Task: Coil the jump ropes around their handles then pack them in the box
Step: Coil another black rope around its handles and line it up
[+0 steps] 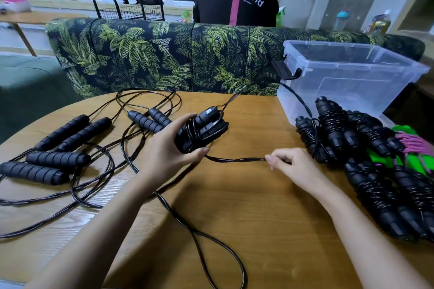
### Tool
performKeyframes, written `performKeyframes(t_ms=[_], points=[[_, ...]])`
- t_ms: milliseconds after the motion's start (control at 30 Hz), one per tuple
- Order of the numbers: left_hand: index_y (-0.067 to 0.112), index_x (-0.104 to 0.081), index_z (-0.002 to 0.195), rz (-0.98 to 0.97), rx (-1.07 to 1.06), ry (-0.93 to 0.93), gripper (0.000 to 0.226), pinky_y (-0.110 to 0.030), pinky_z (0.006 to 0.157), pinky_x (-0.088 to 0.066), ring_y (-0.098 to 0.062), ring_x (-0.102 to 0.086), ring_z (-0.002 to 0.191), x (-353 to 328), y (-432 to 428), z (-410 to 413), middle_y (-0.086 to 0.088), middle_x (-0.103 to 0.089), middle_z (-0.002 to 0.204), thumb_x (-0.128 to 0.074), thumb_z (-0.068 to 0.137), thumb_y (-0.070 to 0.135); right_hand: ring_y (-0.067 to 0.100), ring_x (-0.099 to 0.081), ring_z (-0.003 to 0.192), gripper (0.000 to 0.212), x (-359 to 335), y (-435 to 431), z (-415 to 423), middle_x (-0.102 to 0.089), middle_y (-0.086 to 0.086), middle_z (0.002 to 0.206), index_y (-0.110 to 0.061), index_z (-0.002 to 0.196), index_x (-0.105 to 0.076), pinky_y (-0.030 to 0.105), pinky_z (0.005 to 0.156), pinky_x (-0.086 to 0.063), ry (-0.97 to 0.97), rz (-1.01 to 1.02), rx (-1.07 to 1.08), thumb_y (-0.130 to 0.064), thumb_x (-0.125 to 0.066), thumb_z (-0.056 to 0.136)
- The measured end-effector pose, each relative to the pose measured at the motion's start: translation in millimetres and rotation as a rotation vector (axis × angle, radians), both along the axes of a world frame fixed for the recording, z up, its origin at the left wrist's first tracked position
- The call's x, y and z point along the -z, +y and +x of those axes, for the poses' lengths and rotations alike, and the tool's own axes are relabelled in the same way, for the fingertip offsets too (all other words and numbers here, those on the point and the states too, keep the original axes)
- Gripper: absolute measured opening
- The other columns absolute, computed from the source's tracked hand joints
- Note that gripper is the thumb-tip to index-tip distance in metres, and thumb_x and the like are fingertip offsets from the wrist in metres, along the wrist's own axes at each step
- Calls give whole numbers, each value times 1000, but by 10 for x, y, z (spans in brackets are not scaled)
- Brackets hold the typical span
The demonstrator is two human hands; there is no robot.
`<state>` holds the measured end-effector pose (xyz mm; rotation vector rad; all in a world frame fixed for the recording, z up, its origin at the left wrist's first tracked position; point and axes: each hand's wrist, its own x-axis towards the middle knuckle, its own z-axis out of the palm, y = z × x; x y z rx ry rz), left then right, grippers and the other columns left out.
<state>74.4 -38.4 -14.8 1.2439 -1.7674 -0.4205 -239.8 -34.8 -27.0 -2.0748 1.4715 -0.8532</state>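
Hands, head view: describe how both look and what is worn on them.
The left hand and right hand are bare: no gloves, rings or bracelets show. The left forearm and right forearm are uncovered to the picture's edge, with no sleeve or watch in view. Visible nails look short and unpainted.

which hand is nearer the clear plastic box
Right. The right hand pinches the rope just in front of the clear box; the left hand grips the handles farther left, mid-table.

Handles [206,116] partly covered by left hand [164,145], jump rope [234,160] cut by bottom edge, coiled ropes [333,124] cropped at right
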Motion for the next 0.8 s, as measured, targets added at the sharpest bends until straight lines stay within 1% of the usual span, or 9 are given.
performKeyframes(t_ms=[100,200,300,400,433,500,600,700,800], points=[[43,-46,135,-28,12,-42,79,-44,93,-53,-6,-63,111,-53,26,38,16,-67,117,-74,65,64,14,-37,54,54,-139,-97,50,-46,11,54,-25,61,-62,31,66,-33,-61,36,-34,-73,-47,81],[43,-45,136,-66,42,-123,78,-42,95,-52,-4,-60,115,-131,92,40,18,-64,123,-73,65,62,17,-31,56,46,-302,-211,92,-34,7,56,-27,55,-60,30,66,-28,-108,127,-26,-64,-53,81],[38,-46,139,-178,145,-293,79,-37,92,-53,-5,-61,114,-255,207,-26,18,-61,128,-71,69,63,17,-35,59,45,-494,-363,170,-38,1,54,-26,56,-61,31,71,-34,-99,213,7,-59,-57,85],[26,-48,142,-389,192,-640,84,-25,78,-53,-10,-65,92,-351,302,-228,13,-67,119,-63,73,70,15,-40,56,44,-729,-473,365,-43,-8,48,-20,58,-60,29,69,-38,-65,170,42,-47,-60,93],[22,-48,141,-444,145,-750,87,-23,69,-51,-12,-64,82,-357,320,-301,10,-70,110,-60,71,74,16,-40,55,44,-819,-471,453,-43,-6,48,-20,58,-61,28,67,-38,-57,124,51,-45,-60,94],[15,-53,131,-471,32,-850,91,-22,56,-46,-15,-63,68,-346,323,-387,6,-73,89,-64,64,76,19,-40,52,44,-988,-381,621,-44,-8,44,-23,56,-60,31,63,-36,-61,-2,68,-43,-59,95],[15,-65,113,-452,-101,-857,84,-23,47,-41,-19,-63,60,-322,275,-372,5,-72,79,-81,51,70,14,-40,47,42,-1059,-44,813,-48,-10,43,-24,58,-61,35,56,-34,6,-173,63,-43,-59,95],[15,-65,111,-367,-176,-763,80,-30,48,-48,-27,-66,62,-322,228,-340,2,-72,84,-84,49,62,8,-35,45,34,-866,324,871,-48,-18,46,-24,65,-63,33,52,-26,29,-226,67,-38,-58,96],[17,-62,115,-296,-189,-702,79,-36,50,-53,-30,-68,69,-324,211,-336,0,-73,89,-72,56,68,8,-51,52,35,-652,506,811,-64,-21,61,-25,63,-59,34,56,-41,-56,-207,61,-33,-55,97]])
